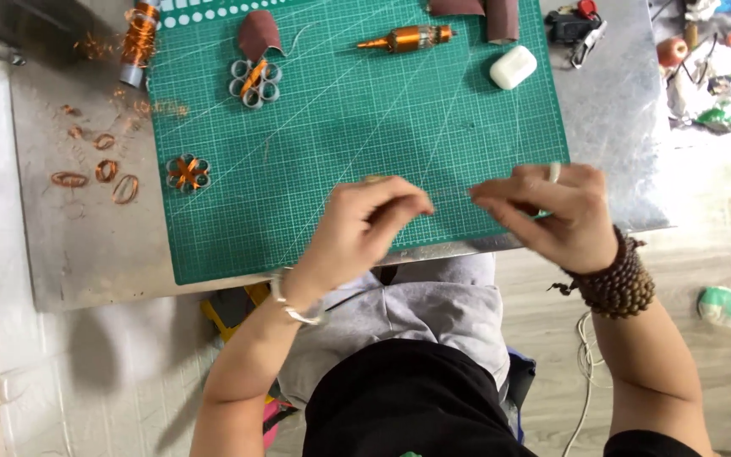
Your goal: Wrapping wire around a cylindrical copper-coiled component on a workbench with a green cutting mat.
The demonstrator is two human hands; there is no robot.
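two hands pinch a thin wire (452, 193) taut over the green cutting mat (340, 127): left hand (365, 224), right hand (552, 211); straightening step, seemingly; next move needs steady, even tension.

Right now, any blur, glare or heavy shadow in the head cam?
Head view: both hands motion-blurred, left hand and right hand; the thin wire between them barely resolves. Cutting mat sharp, soft hand shadow across it. Metal tabletop mildly glary.

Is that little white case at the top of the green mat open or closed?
Closed. The white case lies flat on the green mat, with no lid raised.
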